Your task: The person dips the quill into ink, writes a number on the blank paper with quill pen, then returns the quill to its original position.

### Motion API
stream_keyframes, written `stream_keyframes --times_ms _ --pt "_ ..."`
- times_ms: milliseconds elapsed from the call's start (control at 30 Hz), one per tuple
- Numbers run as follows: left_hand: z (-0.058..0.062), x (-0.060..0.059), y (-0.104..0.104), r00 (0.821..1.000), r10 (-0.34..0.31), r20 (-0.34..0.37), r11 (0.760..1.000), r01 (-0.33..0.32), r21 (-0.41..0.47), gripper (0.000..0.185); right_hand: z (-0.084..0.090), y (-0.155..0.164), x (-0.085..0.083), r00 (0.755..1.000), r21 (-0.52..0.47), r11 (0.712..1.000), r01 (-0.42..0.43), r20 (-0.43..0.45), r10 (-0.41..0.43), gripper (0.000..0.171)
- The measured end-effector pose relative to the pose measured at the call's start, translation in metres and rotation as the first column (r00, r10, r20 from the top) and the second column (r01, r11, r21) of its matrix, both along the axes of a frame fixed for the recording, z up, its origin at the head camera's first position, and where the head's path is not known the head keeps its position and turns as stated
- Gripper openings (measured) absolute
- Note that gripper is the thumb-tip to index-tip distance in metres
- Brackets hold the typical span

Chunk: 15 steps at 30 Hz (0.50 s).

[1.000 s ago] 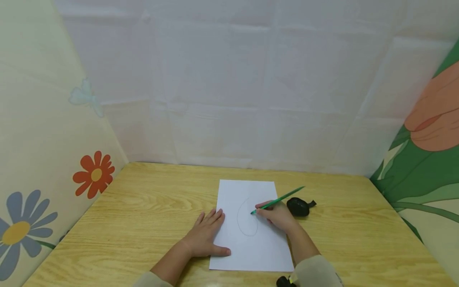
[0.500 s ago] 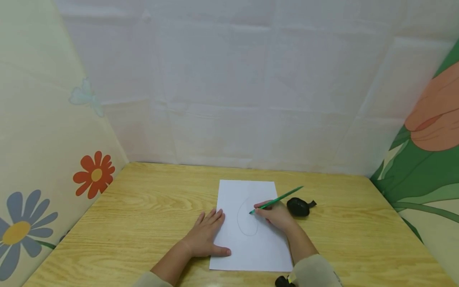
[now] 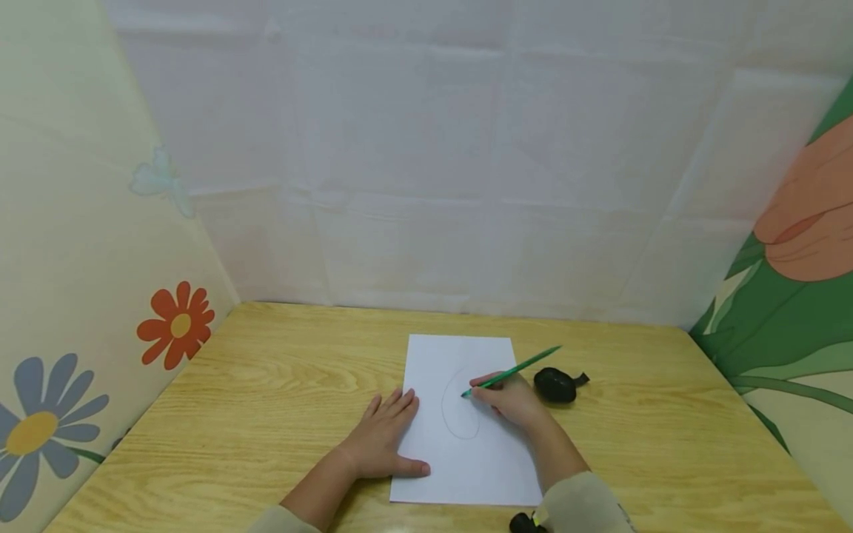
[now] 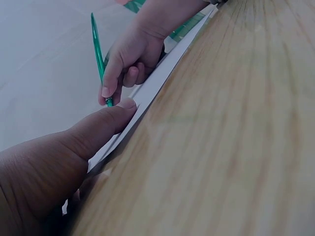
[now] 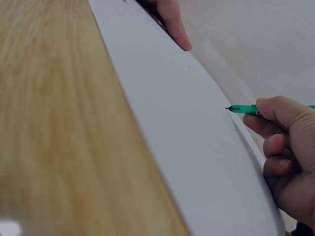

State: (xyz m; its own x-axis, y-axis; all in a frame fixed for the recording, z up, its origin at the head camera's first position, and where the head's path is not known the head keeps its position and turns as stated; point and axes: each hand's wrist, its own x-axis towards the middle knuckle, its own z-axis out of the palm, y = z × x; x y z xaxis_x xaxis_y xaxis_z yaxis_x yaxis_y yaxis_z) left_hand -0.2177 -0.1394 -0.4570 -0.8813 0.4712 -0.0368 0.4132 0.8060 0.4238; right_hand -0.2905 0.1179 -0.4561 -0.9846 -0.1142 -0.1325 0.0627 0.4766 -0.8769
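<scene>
A white sheet of paper (image 3: 433,363) lies on the wooden table, bearing a thin oval line. My right hand (image 3: 514,400) pinches a green pen (image 3: 526,363) between thumb and fingers over the sheet's right half. In the head view the dark pen tip sits inside the oval's outline. The right wrist view shows the same pen (image 5: 241,109) with its tip right at a short curved line. My left hand (image 3: 383,440) rests spread on the paper's left edge, its thumb near the lower corner. In the left wrist view that thumb (image 4: 101,128) lies along the sheet's edge.
A small black rounded object with a short tab (image 3: 555,385) lies just right of my right hand. Another small black item (image 3: 526,523) is at the table's front, beside the right sleeve (image 3: 586,503). A white cloth backdrop (image 3: 413,163) rises behind the table (image 3: 300,363).
The pen tip and right hand have shifted slightly left over the paper. My left hand keeps its place on the sheet.
</scene>
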Motion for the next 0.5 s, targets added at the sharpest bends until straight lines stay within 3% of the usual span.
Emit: stream_keyframes --times_ms 500 --pt "-0.0015 -0.0006 -0.0004 1.0 0.001 -0.001 1.0 -0.001 0.0 0.112 0.0004 -0.0033 -0.0002 0.999 0.022 0.999 -0.035 -0.001 0.035 0.018"
